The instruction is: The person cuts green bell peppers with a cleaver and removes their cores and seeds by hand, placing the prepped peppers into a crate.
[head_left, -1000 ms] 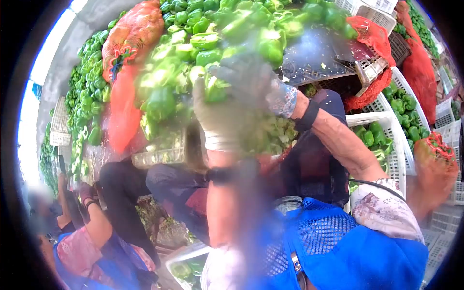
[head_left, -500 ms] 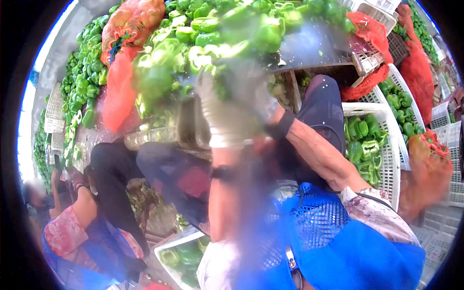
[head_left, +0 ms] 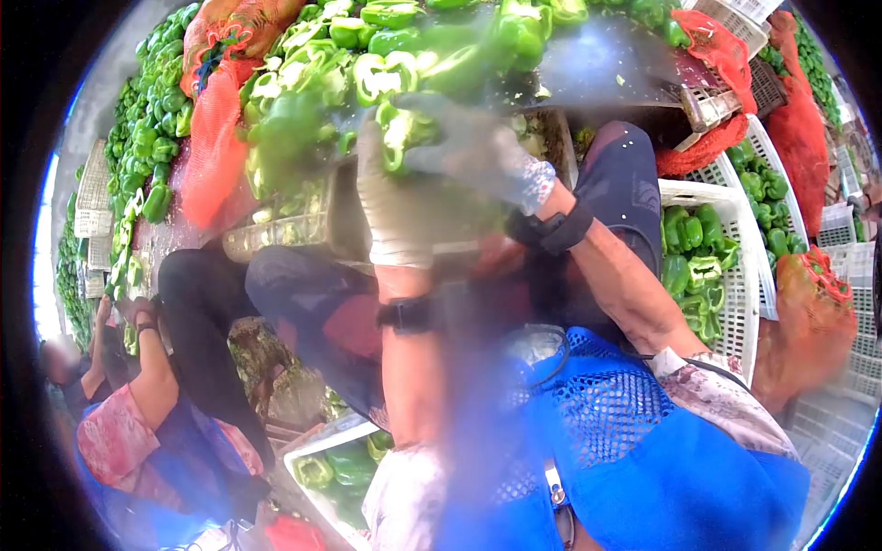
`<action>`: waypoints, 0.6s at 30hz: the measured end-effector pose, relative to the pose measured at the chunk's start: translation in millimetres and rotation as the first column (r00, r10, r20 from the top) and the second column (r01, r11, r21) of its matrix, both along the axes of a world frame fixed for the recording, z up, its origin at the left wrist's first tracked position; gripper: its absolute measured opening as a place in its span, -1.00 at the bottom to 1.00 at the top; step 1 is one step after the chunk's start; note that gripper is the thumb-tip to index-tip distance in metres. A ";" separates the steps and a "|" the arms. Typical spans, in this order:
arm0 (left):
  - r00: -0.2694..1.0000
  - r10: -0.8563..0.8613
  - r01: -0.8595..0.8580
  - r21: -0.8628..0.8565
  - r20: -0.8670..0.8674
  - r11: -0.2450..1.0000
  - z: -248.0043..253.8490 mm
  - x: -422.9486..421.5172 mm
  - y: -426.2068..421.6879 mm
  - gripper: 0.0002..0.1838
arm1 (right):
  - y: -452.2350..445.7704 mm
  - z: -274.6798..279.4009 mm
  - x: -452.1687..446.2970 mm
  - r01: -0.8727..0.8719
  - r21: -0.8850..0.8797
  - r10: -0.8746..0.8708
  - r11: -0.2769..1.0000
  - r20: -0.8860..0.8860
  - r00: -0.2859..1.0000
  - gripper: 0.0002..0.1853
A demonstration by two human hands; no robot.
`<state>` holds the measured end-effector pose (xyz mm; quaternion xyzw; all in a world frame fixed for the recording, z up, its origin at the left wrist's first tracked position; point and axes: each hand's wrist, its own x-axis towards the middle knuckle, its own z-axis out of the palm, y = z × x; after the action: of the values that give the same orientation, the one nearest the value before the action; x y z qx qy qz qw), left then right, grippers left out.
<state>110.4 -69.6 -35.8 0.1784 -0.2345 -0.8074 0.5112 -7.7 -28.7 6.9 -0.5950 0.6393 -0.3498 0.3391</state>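
A cut green bell pepper [head_left: 404, 136], its pale inner side showing, is held between my two gloved hands over the near edge of the work surface. My left hand [head_left: 390, 202], in a pale glove, closes on the pepper's left side. From the right, my right hand [head_left: 473, 151], in a grey glove, has its fingers curled against it. A blurred smear hides part of both palms, and any small tool there cannot be made out. Just beyond the hands lie cut pepper halves [head_left: 384, 77] in a heap.
White crates of peppers stand at my right [head_left: 742, 275] and lower left [head_left: 344, 528]. Red mesh sacks lie at left [head_left: 216, 151] and right [head_left: 717, 50]. A co-worker [head_left: 138, 432] sits at left. A wooden-edged bin [head_left: 560, 151] is under the surface.
My hands have shifted slightly left, and the cut pepper between them now shows more clearly. The co-worker's arms at left have risen a little.
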 end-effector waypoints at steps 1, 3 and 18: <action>0.996 0.065 -0.060 -0.065 0.066 0.996 -2.5 -2.5 0.1 -0.52 | -4.9 -12.6 -8.0 -0.097 -0.269 0.066 0.958 -0.122 0.990 -0.63; 0.979 0.122 -0.096 -0.157 0.163 0.983 -0.1 -4.2 4.7 -0.52 | -17.2 -30.2 -20.9 -0.341 -0.681 0.080 0.648 -0.385 0.920 -0.58; 0.995 0.063 -0.044 0.226 -0.079 0.973 -23.4 17.3 -9.8 -0.56 | 6.0 -22.3 -25.8 0.216 -0.472 -0.397 0.855 -0.327 0.858 -0.72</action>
<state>127.7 -79.4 -59.2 0.2063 -0.1148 -0.8216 0.5189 -33.5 -22.7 -15.4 -0.6011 0.6945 -0.3954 -0.0009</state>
